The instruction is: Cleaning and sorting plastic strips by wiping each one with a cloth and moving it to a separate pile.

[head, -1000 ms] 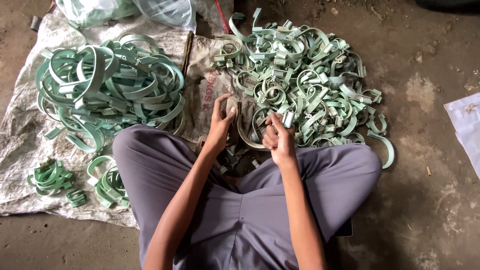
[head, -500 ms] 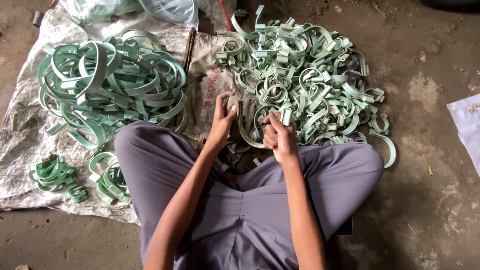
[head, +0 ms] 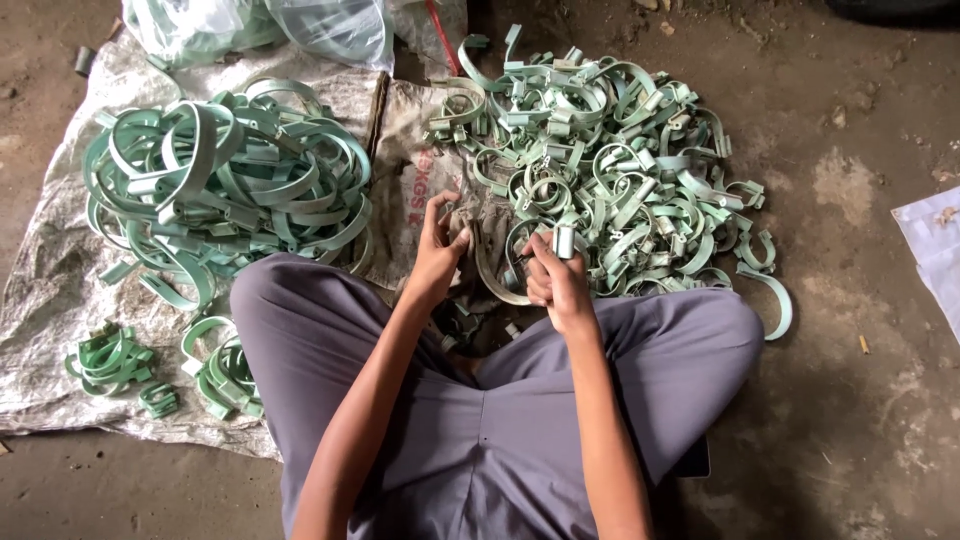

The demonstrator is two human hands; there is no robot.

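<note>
1. Bare earthen floor [head: 860,200], brown, dusty, patchy; a person sat cross-legged on it in grey trousers [head: 480,440].
2. A woven sack sheet [head: 50,290], whitish and crumpled, lay flat on the left of the floor. On it: a loose heap of large pale green band clamps [head: 220,180], thin flat strips bent into open rings, and two small bundles [head: 110,358] of the same near the left knee.
3. Clear plastic bags [head: 300,25] at top held more green pieces; contents blurred.
4. A second heap of smaller green clamps [head: 620,150], tangled, with folded ends, sat right of centre, partly on a printed sack [head: 410,190].
5. Left hand [head: 438,245]: fingers closed on one end of a single curved clamp [head: 495,280], dull greyish-green, lying just before the knees.
6. Right hand [head: 555,285]: fingers closed around the clamp's other end; a small metal piece [head: 563,240] stood above the fist.
7. White sheet [head: 930,250] at right edge, well apart.
</note>
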